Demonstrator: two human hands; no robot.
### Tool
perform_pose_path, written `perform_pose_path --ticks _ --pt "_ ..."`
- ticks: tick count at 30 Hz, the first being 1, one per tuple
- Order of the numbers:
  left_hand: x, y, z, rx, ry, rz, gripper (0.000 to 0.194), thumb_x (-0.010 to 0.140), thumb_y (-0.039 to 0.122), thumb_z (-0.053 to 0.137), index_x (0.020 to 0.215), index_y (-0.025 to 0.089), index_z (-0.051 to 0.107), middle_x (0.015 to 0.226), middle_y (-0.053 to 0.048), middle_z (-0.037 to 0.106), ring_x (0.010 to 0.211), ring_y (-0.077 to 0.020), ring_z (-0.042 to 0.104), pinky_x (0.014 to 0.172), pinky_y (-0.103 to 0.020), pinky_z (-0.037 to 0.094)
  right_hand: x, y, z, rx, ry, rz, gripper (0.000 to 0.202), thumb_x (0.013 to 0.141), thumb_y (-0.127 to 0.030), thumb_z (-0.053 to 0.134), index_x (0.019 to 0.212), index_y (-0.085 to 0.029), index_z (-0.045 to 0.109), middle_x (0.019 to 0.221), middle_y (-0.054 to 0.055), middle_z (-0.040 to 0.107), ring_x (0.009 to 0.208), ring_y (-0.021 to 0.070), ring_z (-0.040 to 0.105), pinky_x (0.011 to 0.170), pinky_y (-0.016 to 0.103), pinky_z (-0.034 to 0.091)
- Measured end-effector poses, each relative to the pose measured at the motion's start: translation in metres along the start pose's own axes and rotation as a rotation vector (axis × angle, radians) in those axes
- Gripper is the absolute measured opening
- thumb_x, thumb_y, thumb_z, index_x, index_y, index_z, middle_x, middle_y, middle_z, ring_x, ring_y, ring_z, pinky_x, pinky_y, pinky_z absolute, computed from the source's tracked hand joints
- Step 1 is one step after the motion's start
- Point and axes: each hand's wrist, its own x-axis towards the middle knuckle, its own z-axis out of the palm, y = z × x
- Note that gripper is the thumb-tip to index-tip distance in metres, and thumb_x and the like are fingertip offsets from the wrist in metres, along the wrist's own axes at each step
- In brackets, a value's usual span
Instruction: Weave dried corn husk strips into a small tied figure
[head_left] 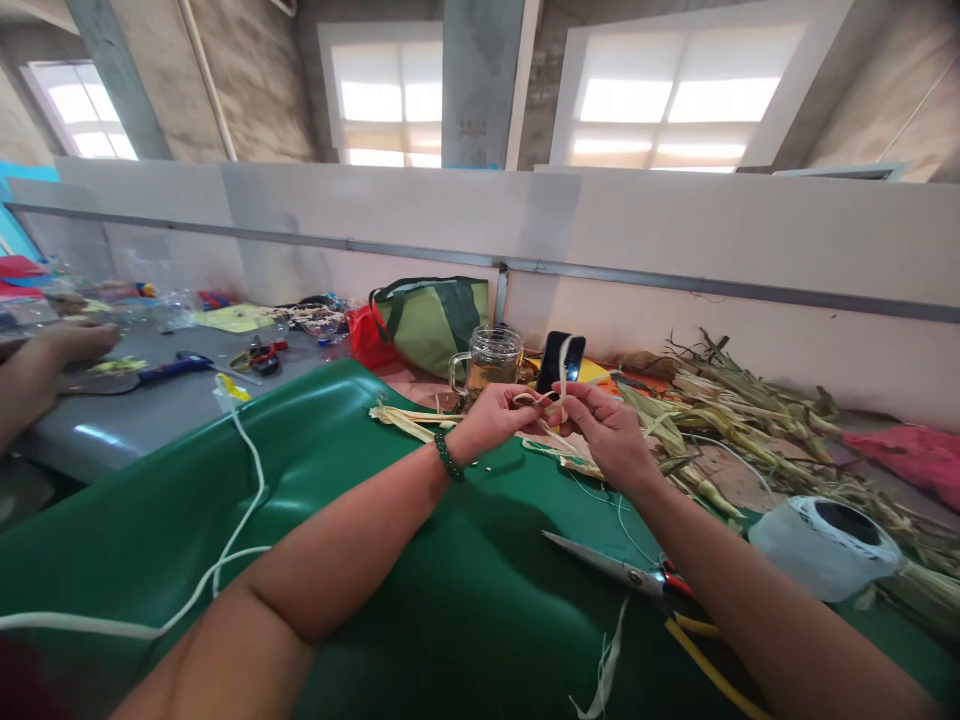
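Fingers of my left hand (499, 420) are pinched on one part of a pale, thin husk strip (564, 365). Right beside it, my right hand (609, 428) is closed on the same strip, whose free end stands up and curls over in front of a dark phone (559, 366). A small loop of the strip shows between the two hands, which are held above the green mat (465, 560). More pale husk strips (409, 418) lie on the mat behind my left hand. Fingertips partly hide where the strip crosses.
Open scissors (611, 565) lie by my right forearm. A glass mug (491, 362) stands behind my hands. Dried husks (735, 400) and a white thread roll (825, 550) are at right. A white cord (251, 450) crosses the left side, where another person's hand (71, 345) shows.
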Motion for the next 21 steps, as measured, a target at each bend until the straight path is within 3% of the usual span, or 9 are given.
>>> perform_pose_path --ticks 6,10,14,17,21 --pt "0.0 0.0 0.0 -0.095 0.0 -0.051 0.019 0.059 0.024 0.075 0.065 0.01 0.064 0.06 -0.001 0.065 0.056 -0.011 0.061 0.06 -0.023 0.051 -0.001 0.003 0.001 -0.182 0.036 -0.024 0.032 0.073 -0.047 0.06 0.07 -0.016 0.066 0.065 0.003 0.064 0.058 0.0133 0.054 0.054 0.026 0.043" --pt "-0.001 0.002 0.001 -0.081 0.006 -0.039 0.019 0.059 0.023 0.075 0.069 0.01 0.065 0.062 0.0 0.065 0.058 -0.0105 0.061 0.062 -0.023 0.051 -0.001 0.004 0.0 -0.262 0.039 0.022 0.032 0.073 -0.046 0.057 0.068 -0.016 0.067 0.06 0.003 0.062 0.055 0.0138 0.053 0.052 0.026 0.041" --pt "-0.003 0.002 0.004 -0.004 0.007 -0.019 0.023 0.065 0.031 0.072 0.067 0.01 0.065 0.06 -0.001 0.064 0.057 -0.011 0.06 0.058 -0.021 0.05 -0.002 0.005 0.0 -0.318 0.017 0.025 0.032 0.075 -0.045 0.056 0.064 -0.016 0.064 0.054 0.001 0.059 0.049 0.0125 0.049 0.047 0.024 0.037" --pt "-0.002 0.001 0.003 0.085 0.031 0.006 0.025 0.068 0.035 0.069 0.065 0.011 0.063 0.059 -0.001 0.064 0.057 -0.0118 0.059 0.056 -0.021 0.048 -0.006 0.003 -0.002 -0.475 0.059 -0.121 0.03 0.08 -0.041 0.054 0.065 -0.016 0.065 0.055 0.001 0.059 0.048 0.0123 0.049 0.048 0.025 0.037" --pt "-0.001 0.0 0.001 0.257 0.019 0.1 0.028 0.073 0.037 0.064 0.063 0.011 0.062 0.059 -0.002 0.063 0.058 -0.0125 0.059 0.056 -0.02 0.046 -0.007 -0.003 -0.013 -0.775 0.213 -0.459 0.031 0.085 -0.037 0.051 0.072 -0.016 0.07 0.069 0.007 0.065 0.067 0.0174 0.055 0.068 0.031 0.043"
